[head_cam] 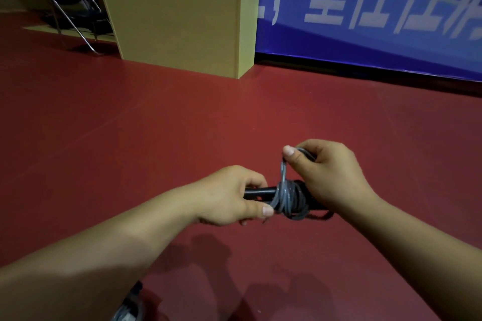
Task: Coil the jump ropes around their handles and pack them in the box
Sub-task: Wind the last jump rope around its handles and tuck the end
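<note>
My left hand (229, 198) grips the black handles (258, 192) of a jump rope, held level above the red floor. Grey rope (290, 199) is wound in several turns around the handles just right of that hand. My right hand (328, 172) pinches a loop of the grey rope between thumb and fingers, lifted a little above the coil. The far end of the handles is hidden behind my right hand. No packing box shows in this view.
A tall yellow wooden cabinet (180, 23) stands on the red floor (130, 125) ahead at left. A black metal chair (67, 5) is behind it. A blue banner (378, 8) covers the wall at right. Something grey lies at the bottom edge (130, 310).
</note>
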